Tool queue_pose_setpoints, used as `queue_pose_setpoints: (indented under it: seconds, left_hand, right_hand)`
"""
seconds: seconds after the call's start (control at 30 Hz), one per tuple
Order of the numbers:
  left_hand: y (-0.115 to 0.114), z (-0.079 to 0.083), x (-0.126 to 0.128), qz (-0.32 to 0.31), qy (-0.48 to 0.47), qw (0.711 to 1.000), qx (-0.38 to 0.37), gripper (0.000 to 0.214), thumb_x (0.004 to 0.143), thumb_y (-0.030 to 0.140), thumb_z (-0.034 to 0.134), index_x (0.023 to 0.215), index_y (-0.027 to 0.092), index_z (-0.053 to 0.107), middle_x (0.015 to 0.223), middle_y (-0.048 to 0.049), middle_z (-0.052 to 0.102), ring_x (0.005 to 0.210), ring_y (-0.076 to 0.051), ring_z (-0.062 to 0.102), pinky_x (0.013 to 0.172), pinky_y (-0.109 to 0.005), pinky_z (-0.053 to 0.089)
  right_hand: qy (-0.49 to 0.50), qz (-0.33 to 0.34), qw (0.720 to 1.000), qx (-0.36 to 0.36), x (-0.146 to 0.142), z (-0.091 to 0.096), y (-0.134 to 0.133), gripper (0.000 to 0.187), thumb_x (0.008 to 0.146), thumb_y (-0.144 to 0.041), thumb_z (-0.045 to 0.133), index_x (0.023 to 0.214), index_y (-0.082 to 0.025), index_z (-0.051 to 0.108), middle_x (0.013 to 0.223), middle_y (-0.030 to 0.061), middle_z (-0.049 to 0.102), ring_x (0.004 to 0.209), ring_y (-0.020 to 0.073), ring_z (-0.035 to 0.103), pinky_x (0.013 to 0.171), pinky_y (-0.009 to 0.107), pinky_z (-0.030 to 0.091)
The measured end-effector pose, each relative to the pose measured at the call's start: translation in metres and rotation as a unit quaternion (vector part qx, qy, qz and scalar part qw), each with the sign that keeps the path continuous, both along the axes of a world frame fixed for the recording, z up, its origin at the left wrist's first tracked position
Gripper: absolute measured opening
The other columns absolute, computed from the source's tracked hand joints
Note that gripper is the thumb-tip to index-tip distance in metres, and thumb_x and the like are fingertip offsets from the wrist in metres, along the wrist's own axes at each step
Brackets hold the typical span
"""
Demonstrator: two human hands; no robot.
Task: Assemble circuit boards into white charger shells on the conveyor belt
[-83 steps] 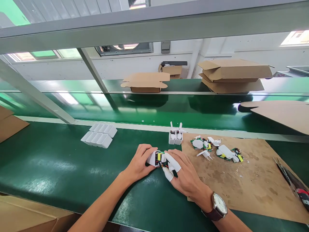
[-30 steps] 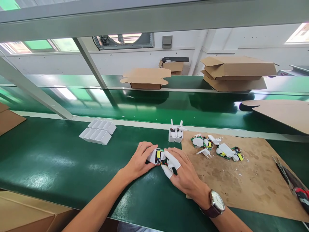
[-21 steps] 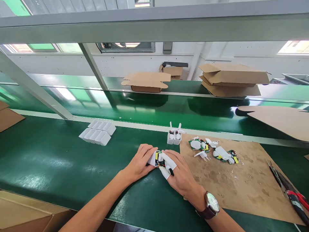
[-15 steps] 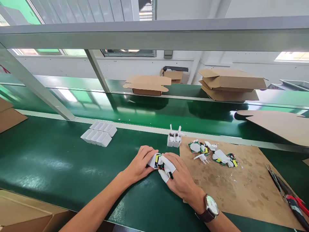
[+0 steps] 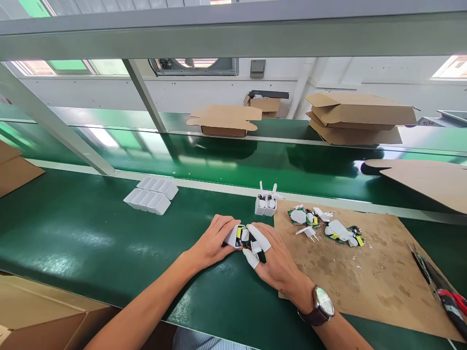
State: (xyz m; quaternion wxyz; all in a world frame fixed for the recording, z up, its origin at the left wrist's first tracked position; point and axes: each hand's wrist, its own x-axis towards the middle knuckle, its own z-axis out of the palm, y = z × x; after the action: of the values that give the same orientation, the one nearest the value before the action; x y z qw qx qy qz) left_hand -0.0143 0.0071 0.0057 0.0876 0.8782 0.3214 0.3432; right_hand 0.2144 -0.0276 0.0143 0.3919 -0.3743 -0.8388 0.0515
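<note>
Low over the green bench, my left hand [image 5: 215,241] is closed around a small white plastic housing [image 5: 231,237]. Inside its open end sits a circuit board assembly [image 5: 241,235] with a yellow component and a white part. My right hand [image 5: 275,255], with white covers on thumb and forefinger, pinches the assembly's right end, where a small white piece shows between the fingertips. Farther back stand two filled white housings [image 5: 265,204] with plug pieces on top. More circuit boards [image 5: 341,232] and a loose white plug piece [image 5: 308,232] lie to the right.
A brown cardboard sheet [image 5: 339,282] covers the bench at right, with pliers [image 5: 443,291] at its edge. Several empty white housings [image 5: 151,195] stand in rows at left. An open carton [image 5: 47,311] is at lower left. A metal beam [image 5: 233,36] crosses overhead.
My right fingers have spread slightly, showing more of the board and the white piece. Both hands stay at the housing. The view has tilted down a little.
</note>
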Motion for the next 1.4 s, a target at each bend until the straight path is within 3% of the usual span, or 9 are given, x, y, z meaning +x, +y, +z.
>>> queue_pose_setpoints:
  seconds: [0.37, 0.57, 0.7, 0.8, 0.97, 1.07, 1.17, 1.4]
  left_hand:
    - [-0.001, -0.003, -0.002, -0.001, 0.004, 1.000, -0.028, 0.059, 0.096, 0.028, 0.067, 0.149, 0.021, 0.041, 0.125, -0.0143, 0.058, 0.110, -0.027, 0.057, 0.096, -0.044, 0.051]
    - [-0.001, -0.003, 0.000, -0.011, 0.002, 1.000, -0.020, 0.059, 0.097, 0.027, 0.065, 0.149, 0.022, 0.040, 0.124, -0.0147, 0.059, 0.109, -0.027, 0.059, 0.095, -0.045, 0.053]
    - [-0.005, -0.001, 0.001, -0.032, -0.030, 0.993, -0.106, 0.060, 0.095, 0.026, 0.066, 0.149, 0.023, 0.040, 0.133, -0.0157, 0.059, 0.121, -0.028, 0.060, 0.102, -0.046, 0.054]
    - [-0.006, -0.001, 0.000, -0.057, -0.050, 0.979, -0.191, 0.057, 0.096, 0.021, 0.059, 0.150, 0.024, 0.039, 0.138, -0.0144, 0.062, 0.124, -0.026, 0.064, 0.105, -0.044, 0.054]
    - [-0.003, 0.003, 0.000, -0.045, -0.095, 0.960, -0.260, 0.045, 0.094, 0.020, 0.059, 0.139, 0.022, 0.052, 0.126, -0.0116, 0.070, 0.108, -0.024, 0.071, 0.096, -0.042, 0.059]
    - [-0.004, 0.009, 0.002, -0.058, -0.144, 0.935, -0.318, 0.043, 0.092, 0.024, 0.065, 0.134, 0.021, 0.055, 0.125, -0.0120, 0.071, 0.105, -0.023, 0.072, 0.092, -0.039, 0.060]
    - [-0.005, 0.014, 0.003, -0.074, -0.195, 0.905, -0.369, 0.047, 0.093, 0.030, 0.068, 0.138, 0.021, 0.054, 0.133, -0.0149, 0.068, 0.115, -0.025, 0.070, 0.098, -0.042, 0.059]
    - [-0.002, 0.010, -0.002, -0.046, -0.298, 0.862, -0.407, 0.049, 0.103, 0.048, 0.054, 0.144, 0.021, 0.053, 0.131, -0.0141, 0.072, 0.121, -0.027, 0.069, 0.102, -0.044, 0.059]
  right_hand:
    - [-0.004, 0.009, 1.000, -0.004, 0.003, -0.003, -0.001, 0.071, 0.094, -0.012, 0.056, 0.159, -0.021, 0.027, 0.134, 0.0167, 0.064, 0.124, 0.0321, 0.062, 0.101, 0.055, 0.058]
    - [0.013, 0.014, 1.000, 0.001, -0.001, -0.002, -0.002, 0.065, 0.096, -0.013, 0.057, 0.156, -0.023, 0.035, 0.129, 0.0151, 0.066, 0.123, 0.0311, 0.063, 0.100, 0.052, 0.059]
    - [0.046, -0.008, 0.999, 0.000, 0.000, 0.004, -0.002, 0.062, 0.095, -0.021, 0.062, 0.152, -0.023, 0.038, 0.124, 0.0149, 0.066, 0.115, 0.0311, 0.065, 0.095, 0.051, 0.060]
    - [0.073, -0.008, 0.997, -0.031, 0.005, 0.009, -0.002, 0.057, 0.098, -0.026, 0.059, 0.152, -0.024, 0.039, 0.119, 0.0130, 0.067, 0.108, 0.0294, 0.067, 0.092, 0.050, 0.060]
    - [0.106, -0.010, 0.993, -0.042, 0.006, 0.004, 0.001, 0.047, 0.100, -0.013, 0.050, 0.145, -0.027, 0.048, 0.112, 0.0089, 0.069, 0.101, 0.0240, 0.069, 0.089, 0.044, 0.063]
    - [0.060, 0.002, 0.997, -0.047, 0.002, -0.003, 0.003, 0.049, 0.098, -0.016, 0.055, 0.145, -0.026, 0.049, 0.132, 0.0134, 0.064, 0.120, 0.0271, 0.066, 0.099, 0.047, 0.061]
    - [0.015, 0.030, 0.997, -0.070, 0.000, -0.007, 0.004, 0.053, 0.099, -0.017, 0.054, 0.150, -0.027, 0.045, 0.144, 0.0141, 0.058, 0.131, 0.0278, 0.061, 0.106, 0.048, 0.058]
    - [-0.009, 0.036, 0.998, -0.058, 0.000, -0.008, 0.005, 0.049, 0.098, -0.021, 0.060, 0.145, -0.028, 0.052, 0.132, 0.0128, 0.065, 0.115, 0.0268, 0.070, 0.095, 0.042, 0.064]
